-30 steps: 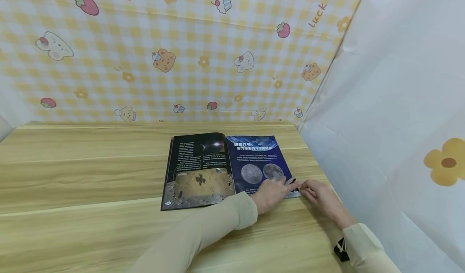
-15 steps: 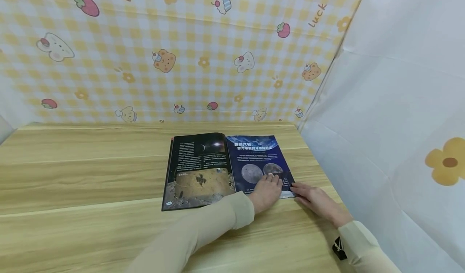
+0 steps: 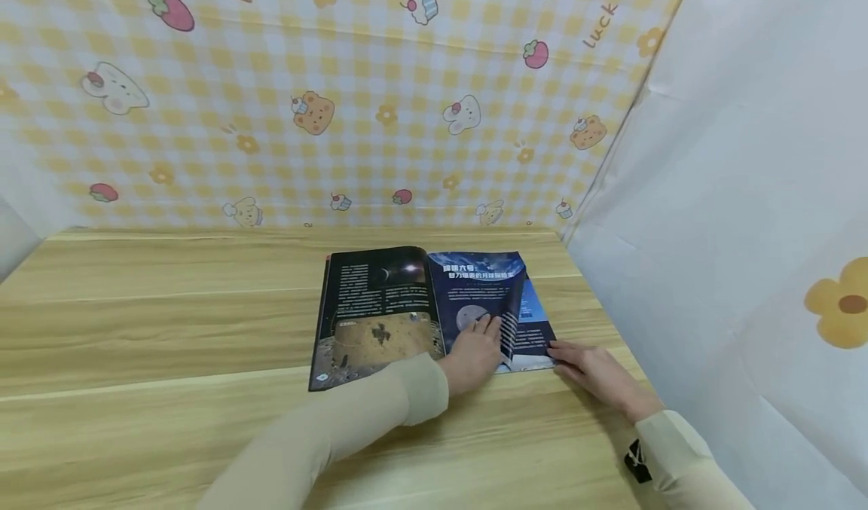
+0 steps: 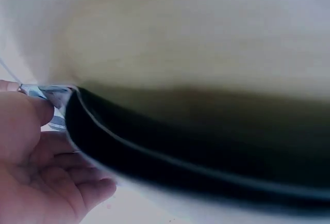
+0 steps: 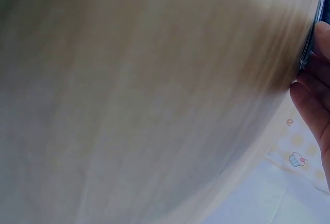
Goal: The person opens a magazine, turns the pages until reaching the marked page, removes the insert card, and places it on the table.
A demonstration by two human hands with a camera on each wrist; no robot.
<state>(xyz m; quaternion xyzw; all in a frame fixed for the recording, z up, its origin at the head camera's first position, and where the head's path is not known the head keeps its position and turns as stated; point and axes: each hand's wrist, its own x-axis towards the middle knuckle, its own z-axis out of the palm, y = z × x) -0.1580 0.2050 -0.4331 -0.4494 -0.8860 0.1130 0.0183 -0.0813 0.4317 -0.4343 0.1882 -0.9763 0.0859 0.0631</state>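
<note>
An open magazine (image 3: pixel 380 284) with dark space-themed pages lies on the table. My left hand (image 3: pixel 477 355) holds the lower part of its right-hand page (image 3: pixel 471 280), which bends up and over toward the left. Part of a blue-and-black page (image 3: pixel 532 322) shows beneath. In the left wrist view, the curved page edges (image 4: pixel 134 146) run beside the thumb and fingers of my left hand (image 4: pixel 41 167). My right hand (image 3: pixel 597 374) rests with its fingertips on the lower right corner. In the right wrist view, the magazine's edge (image 5: pixel 308 43) meets the fingers of my right hand (image 5: pixel 314 90).
The wood-grain table (image 3: pixel 169 329) extends far to the left. A yellow checked curtain (image 3: pixel 271 156) hangs along its back edge, and a white sheet (image 3: pixel 712 231) hangs on the right. A small black device (image 3: pixel 637 461) sits by the right cuff.
My left hand has moved left from the lower right corner, bending the page over and uncovering the page below. My right hand has come onto the magazine's corner and stays there.
</note>
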